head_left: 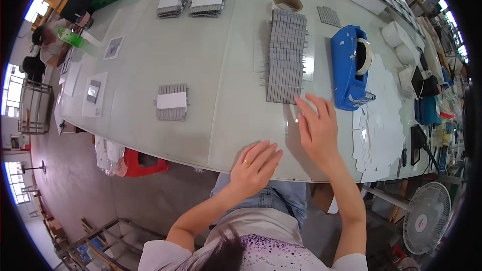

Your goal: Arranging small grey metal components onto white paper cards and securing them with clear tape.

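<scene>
A long stack of grey slatted pieces (286,57) lies overlapped in a column at the middle right of the table, with thin ends sticking out at its sides. By its near right corner is my right hand (320,130), fingers apart and nothing visible in them; whether a fingertip touches the stack I cannot tell. My left hand (255,168) rests at the table's front edge, fingers stretched out and holding nothing. Left of the stack sits a small grey bundle with a white paper band (171,101). Two more such bundles, one at the left (171,4) and one beside it (207,2), lie farther back.
Right of the stack stands a blue tape dispenser (346,65), with white paper sheets (381,120) beyond it. A tape roll (287,3) and a single grey slatted piece (328,16) are behind. A green bottle (70,37) is far left, a fan (427,218) lower right.
</scene>
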`<state>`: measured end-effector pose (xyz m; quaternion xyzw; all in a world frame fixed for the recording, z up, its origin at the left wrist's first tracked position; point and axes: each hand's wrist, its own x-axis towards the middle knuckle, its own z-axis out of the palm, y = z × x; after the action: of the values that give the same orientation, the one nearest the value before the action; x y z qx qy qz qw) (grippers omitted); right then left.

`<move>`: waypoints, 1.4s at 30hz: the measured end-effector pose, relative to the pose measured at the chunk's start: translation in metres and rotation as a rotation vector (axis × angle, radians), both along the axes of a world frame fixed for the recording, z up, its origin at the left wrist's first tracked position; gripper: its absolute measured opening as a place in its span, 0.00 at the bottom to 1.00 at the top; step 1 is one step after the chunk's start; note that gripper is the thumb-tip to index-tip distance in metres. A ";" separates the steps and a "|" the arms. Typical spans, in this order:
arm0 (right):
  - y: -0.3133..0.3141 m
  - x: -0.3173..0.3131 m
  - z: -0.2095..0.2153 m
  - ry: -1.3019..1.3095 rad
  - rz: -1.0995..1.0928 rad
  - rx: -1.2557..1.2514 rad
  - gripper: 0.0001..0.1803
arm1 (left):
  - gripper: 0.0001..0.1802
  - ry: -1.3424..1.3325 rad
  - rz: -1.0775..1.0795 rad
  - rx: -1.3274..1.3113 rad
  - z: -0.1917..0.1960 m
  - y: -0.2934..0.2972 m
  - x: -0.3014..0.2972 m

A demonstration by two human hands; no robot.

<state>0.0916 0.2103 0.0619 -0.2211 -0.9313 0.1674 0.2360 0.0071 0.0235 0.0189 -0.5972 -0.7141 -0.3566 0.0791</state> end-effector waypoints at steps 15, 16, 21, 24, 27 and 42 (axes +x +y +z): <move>0.054 -0.021 -0.023 0.218 -0.059 -0.259 0.08 | 0.07 -0.613 0.201 0.036 0.033 0.069 -0.119; 0.054 -0.025 -0.022 0.222 -0.056 -0.258 0.08 | 0.06 -0.631 0.199 0.045 0.033 0.072 -0.121; 0.053 -0.046 -0.021 0.187 0.072 0.157 0.17 | 0.07 -0.612 0.111 -0.023 0.039 0.046 -0.087; 0.057 -0.053 -0.023 0.181 0.063 0.184 0.16 | 0.07 -0.601 0.066 -0.096 0.040 0.024 -0.066; 0.057 -0.059 -0.022 0.174 0.057 0.219 0.15 | 0.08 -0.576 0.065 -0.114 0.037 0.008 -0.060; 0.047 -0.048 -0.024 0.096 0.107 0.245 0.16 | 0.09 -0.562 0.061 -0.052 0.029 -0.009 -0.046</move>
<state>0.0431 0.2571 0.0381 -0.1324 -0.9428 0.0750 0.2965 -0.0394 0.0143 0.0481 -0.4552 -0.7345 -0.4871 -0.1266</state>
